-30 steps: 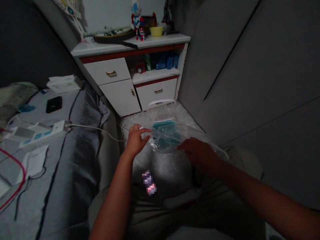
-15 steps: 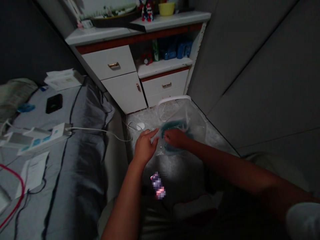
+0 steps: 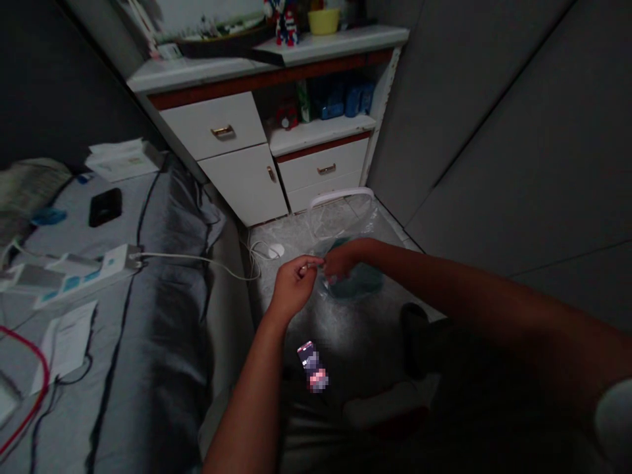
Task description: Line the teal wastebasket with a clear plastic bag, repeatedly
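1. Left hand [image 3: 291, 289] and right hand [image 3: 348, 257] have come together at the near left edge of the clear plastic [image 3: 364, 227], fingertips touching or nearly so.
2. Half a second ago the left finger and thumb stood wide apart; now they are drawn in narrow. Whether they pinch any film, I cannot tell.
3. The right hand was a loose fist just beside that edge; now its wrist is arched and its fingers point down. Its grip is hidden, so I cannot tell what it holds.
4. My reading: the work has narrowed to one spot, with both hands at it together.
5. The teal thing [image 3: 366, 283] sits on the tiled floor [image 3: 266, 230], seen through the plastic, below and beside the right hand. A white hoop [image 3: 342, 193] rises behind it; I cannot tell if they are joined.
6. Count near the work: two hands, one teal thing, one white hoop, one white disc [image 3: 276, 251] on the floor, one blurred lit screen [image 3: 313, 368] between the forearms.
7. Count beyond: three brass handles in view on one white cabinet [image 3: 237, 187], one yellow bowl [image 3: 324, 22] on its counter [image 3: 345, 41], one dark phone [image 3: 105, 207] on the bed [image 3: 162, 316].
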